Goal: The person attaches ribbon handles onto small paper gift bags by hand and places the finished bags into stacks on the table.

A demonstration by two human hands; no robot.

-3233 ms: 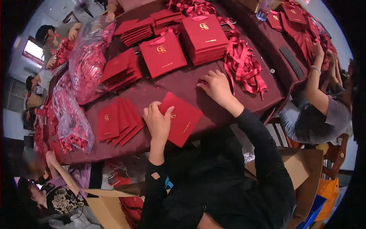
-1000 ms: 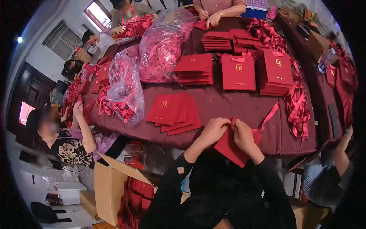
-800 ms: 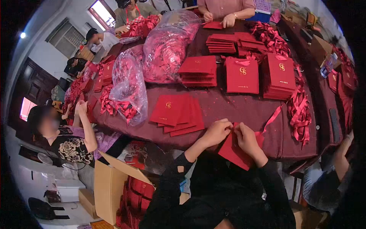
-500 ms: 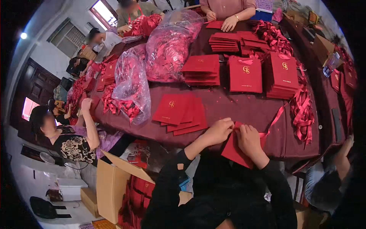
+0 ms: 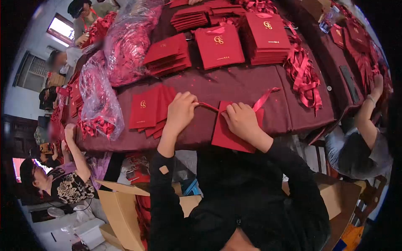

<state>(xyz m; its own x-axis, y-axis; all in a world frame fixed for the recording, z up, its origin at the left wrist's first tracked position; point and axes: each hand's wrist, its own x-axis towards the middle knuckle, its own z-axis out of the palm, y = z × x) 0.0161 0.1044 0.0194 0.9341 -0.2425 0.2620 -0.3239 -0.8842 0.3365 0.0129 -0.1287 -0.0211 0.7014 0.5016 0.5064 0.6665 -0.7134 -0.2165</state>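
Observation:
My left hand (image 5: 181, 112) is closed, pinching one end of a red ribbon (image 5: 208, 106) that stretches from a red paper bag at the table's near edge. My right hand (image 5: 243, 121) grips the upper part of that red paper bag (image 5: 228, 136), its fingers bent over the top edge. Another length of ribbon (image 5: 264, 99) trails up and right from beside the right hand. Where the ribbon passes through the bag is hidden by the fingers. Left of my left hand, several red bags with gold lettering (image 5: 144, 111) lie fanned out.
Stacks of red bags (image 5: 220, 46) stand across the table (image 5: 201, 85). Loose ribbons (image 5: 305, 85) hang in a bundle at right. Clear plastic sacks (image 5: 98, 94) of red ribbon lie at left. An open carton (image 5: 121, 215) is below the table. A person (image 5: 63, 175) sits at left, another (image 5: 356, 142) at right.
My left hand has moved left, away from the right hand, drawing the ribbon out straight. The right hand stays on the bag. The camera view has turned and shifted.

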